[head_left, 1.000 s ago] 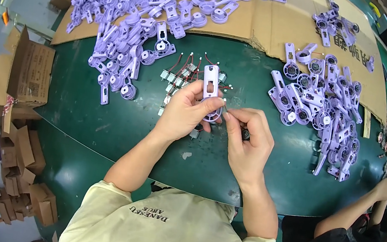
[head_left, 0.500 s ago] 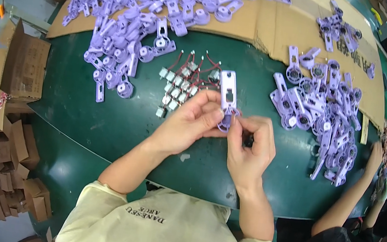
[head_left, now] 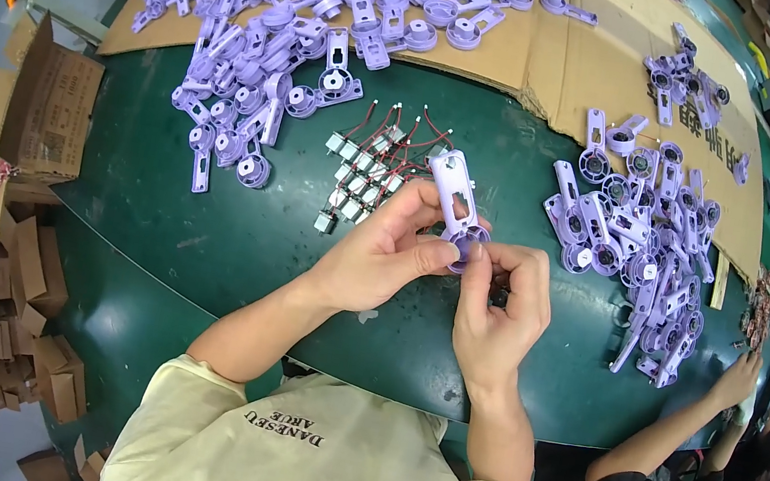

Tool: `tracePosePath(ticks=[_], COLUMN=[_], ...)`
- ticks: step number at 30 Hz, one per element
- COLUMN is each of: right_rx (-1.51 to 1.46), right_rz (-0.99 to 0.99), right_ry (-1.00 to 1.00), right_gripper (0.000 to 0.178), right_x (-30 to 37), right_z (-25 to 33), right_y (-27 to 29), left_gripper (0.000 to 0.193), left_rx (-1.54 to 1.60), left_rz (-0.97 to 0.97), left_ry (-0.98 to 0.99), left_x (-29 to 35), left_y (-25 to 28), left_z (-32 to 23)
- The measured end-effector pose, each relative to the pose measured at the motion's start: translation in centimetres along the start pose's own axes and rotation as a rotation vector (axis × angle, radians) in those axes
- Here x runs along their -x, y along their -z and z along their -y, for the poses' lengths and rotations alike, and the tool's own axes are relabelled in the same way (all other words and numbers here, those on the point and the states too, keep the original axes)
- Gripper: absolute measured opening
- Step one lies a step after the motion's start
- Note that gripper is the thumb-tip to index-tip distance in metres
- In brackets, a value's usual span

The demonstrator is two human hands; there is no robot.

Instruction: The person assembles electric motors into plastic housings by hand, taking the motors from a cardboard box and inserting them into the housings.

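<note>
My left hand [head_left: 378, 255] grips a purple plastic housing [head_left: 466, 215] by its round ring end, thumb in front. The long slotted handle of the housing points up and away, slightly tilted. My right hand [head_left: 505, 295] is closed at the right side of the ring, its thumb tip pressed against it. A small dark thing shows among the curled right fingers, too hidden to name. Just left of the housing, small silver motors [head_left: 356, 186] with red and black wires lie in rows on the green table [head_left: 234, 237].
A large heap of purple housings [head_left: 278, 22] covers the far left, partly on cardboard [head_left: 556, 51]. Another pile of housings with dark inserts [head_left: 650, 222] lies at the right. A co-worker's arm [head_left: 679, 418] reaches in at the far right. Cardboard boxes [head_left: 55, 128] stand left.
The housing has tilted and turned a little in my left hand. My right thumb has come up against its ring. The co-worker's hand at the right has moved nearer. The whole view has shifted slightly.
</note>
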State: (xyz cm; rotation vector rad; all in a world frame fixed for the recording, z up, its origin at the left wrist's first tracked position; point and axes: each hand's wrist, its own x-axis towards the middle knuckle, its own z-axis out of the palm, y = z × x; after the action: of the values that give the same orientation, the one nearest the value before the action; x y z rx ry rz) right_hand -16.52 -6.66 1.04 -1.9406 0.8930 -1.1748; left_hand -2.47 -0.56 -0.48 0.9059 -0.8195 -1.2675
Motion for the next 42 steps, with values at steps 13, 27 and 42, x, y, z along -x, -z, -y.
tracePosePath(ticks=[13, 27, 42], right_rx=[-0.268, -0.158, 0.026], right_rz=[0.038, 0.281, 0.242], right_ry=[-0.302, -0.177, -0.193], right_gripper=[0.01, 0.024, 0.026], right_x=[0.5, -0.8, -1.1], right_z=[-0.4, 0.1, 0.2], right_y=[0.7, 1.8, 2.4], left_gripper=[0.034, 0.023, 0.037], left_rx=[0.017, 0.047, 0.02], left_rz=[0.005, -0.177, -0.227], left_ry=[-0.064, -0.002, -0.048], left_x=[-0.1, -0.3, -0.5], left_y=[-0.8, -0.1, 0.1], left_z=[0.0, -0.2, -0.7])
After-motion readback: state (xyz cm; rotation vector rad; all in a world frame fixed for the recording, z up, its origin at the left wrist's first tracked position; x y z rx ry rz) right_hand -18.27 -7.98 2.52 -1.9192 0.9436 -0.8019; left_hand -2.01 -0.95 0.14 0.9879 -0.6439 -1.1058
